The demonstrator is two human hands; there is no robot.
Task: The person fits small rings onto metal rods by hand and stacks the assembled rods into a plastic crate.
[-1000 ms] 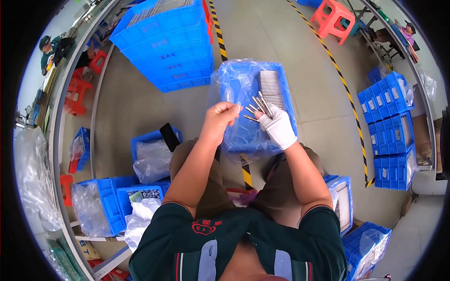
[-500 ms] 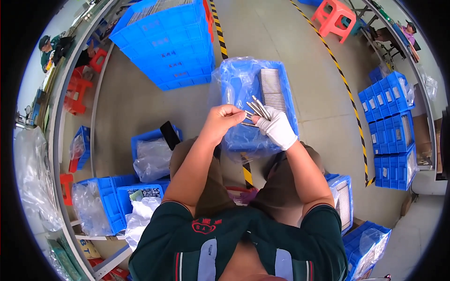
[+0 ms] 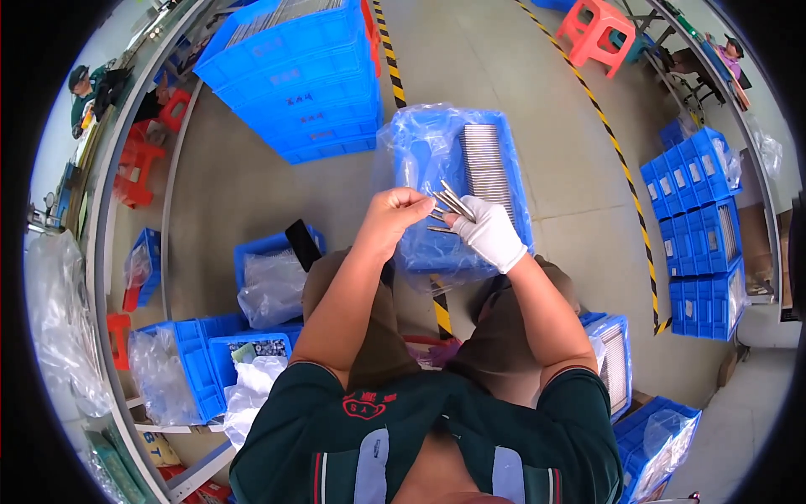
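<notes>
Several thin metal rods (image 3: 453, 198) fan out from my right hand (image 3: 494, 237), which wears a white glove and is closed around them. My bare left hand (image 3: 393, 217) faces it from the left, thumb and fingers pinched together at the end of one rod. Both hands are over the near part of a blue plastic box (image 3: 525, 206) lined with clear plastic film (image 3: 413, 172). Along that box's right side lies a tight row of similar metal rods (image 3: 484, 160).
Tall stacked blue crates (image 3: 311, 109) stand ahead on the left, more stacked crates (image 3: 701, 239) at the right. A phone (image 3: 303, 244) rests on a box (image 3: 273, 277) by my left knee. A red stool (image 3: 594, 35) is at the far right. Striped tape (image 3: 600, 109) marks the floor.
My right hand has shifted slightly nearer and left, and the rods in it now tilt more to the left. The left hand has barely moved, still pinching at the rod ends.
</notes>
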